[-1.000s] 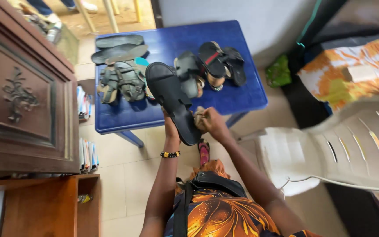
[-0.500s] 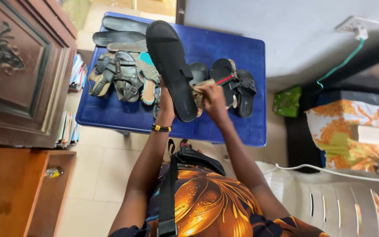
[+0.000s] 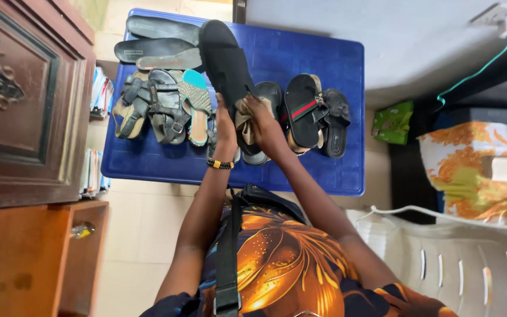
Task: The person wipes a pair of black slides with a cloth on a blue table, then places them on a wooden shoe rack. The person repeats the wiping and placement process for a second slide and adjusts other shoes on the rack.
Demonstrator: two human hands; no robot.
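My left hand (image 3: 226,128) grips a black flat sandal (image 3: 225,61) by its heel end, holding it sole-up over the blue plastic table (image 3: 330,176). My right hand (image 3: 263,125) presses a crumpled tan cloth (image 3: 244,124) against the heel end of the sandal's sole. A beaded bracelet (image 3: 220,164) sits on my left wrist. Under my hands, more sandals lie on the table: olive strapped ones (image 3: 148,105), a teal-soled one (image 3: 195,100), and a black slide with a red and green stripe (image 3: 301,111).
Loose dark insoles (image 3: 148,41) lie at the table's far left corner. A carved dark wooden cabinet (image 3: 24,100) stands to the left, with an orange wooden shelf (image 3: 36,258) nearer me. A white plastic chair (image 3: 459,264) is at the right, and a green bag (image 3: 393,122) on the floor.
The view has shifted over the table. The sandal was lifted towards the table's far side. My right hand with the cloth has moved down the sole to its heel end.
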